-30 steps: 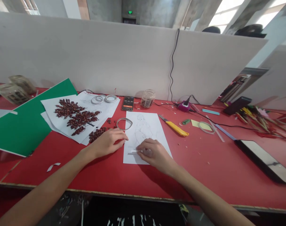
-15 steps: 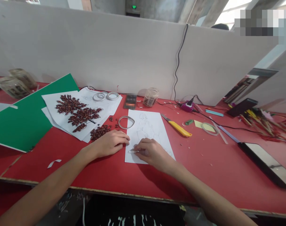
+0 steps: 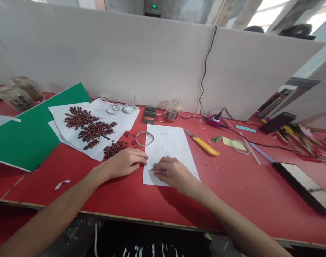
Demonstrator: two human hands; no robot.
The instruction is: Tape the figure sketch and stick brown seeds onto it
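Head view: drawing sheet (image 3: pixel 171 142) under right hand (image 3: pixel 174 174) pinching pale strip (image 3: pixel 151 172); left hand (image 3: pixel 127 162) loose at sheet's left edge.

Drawing sheet (image 3: pixel 176 142): looks like smooth, matt white paper. Table top (image 3: pixel 246 207): looks smooth, with a faint sheen. Table edge (image 3: pixel 138 220): looks rough, like raw wood. Knife handle (image 3: pixel 206 146): looks like smooth yellow plastic. Knife blade (image 3: pixel 189 133): looks like grey metal. Partition (image 3: pixel 98 60): looks smooth and matt. Black-rimmed slab (image 3: pixel 307 185): has a glossy, reflective face.
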